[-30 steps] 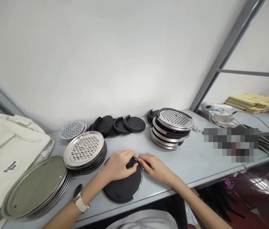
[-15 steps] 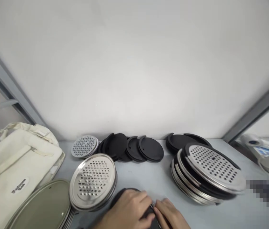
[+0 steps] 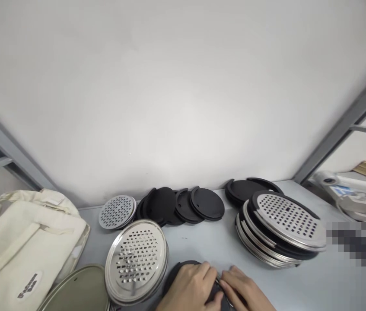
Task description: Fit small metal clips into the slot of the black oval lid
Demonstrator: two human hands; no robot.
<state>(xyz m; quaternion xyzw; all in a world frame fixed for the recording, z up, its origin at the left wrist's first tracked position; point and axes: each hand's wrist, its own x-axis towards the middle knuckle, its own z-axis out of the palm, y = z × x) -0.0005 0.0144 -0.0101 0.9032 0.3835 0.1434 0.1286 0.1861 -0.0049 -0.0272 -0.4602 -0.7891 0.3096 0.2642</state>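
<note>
At the bottom edge, a black round disc lies mostly under my hands, with a thin shiny metal edge along its right side. My left hand presses over it, fingers bent and closed on the disc. Beside it, my right hand pinches at the metal-edged side, its fingers close together. The fingertips of both hands nearly meet there; the disc's lower part is out of view. Left of my hands, a round metal grater plate tops a small stack. Right of them stands a leaning stack of grater plates with black rims.
Several black round lids and a grey perforated disc lie along the white wall. More black discs sit behind the right stack. A cream bag and olive round lids are at left; a white device at right.
The view has shifted and tilted slightly, so the left-hand objects appear lower and the right-hand ones higher. Both hands appear slightly further right and remain on the black disc.
</note>
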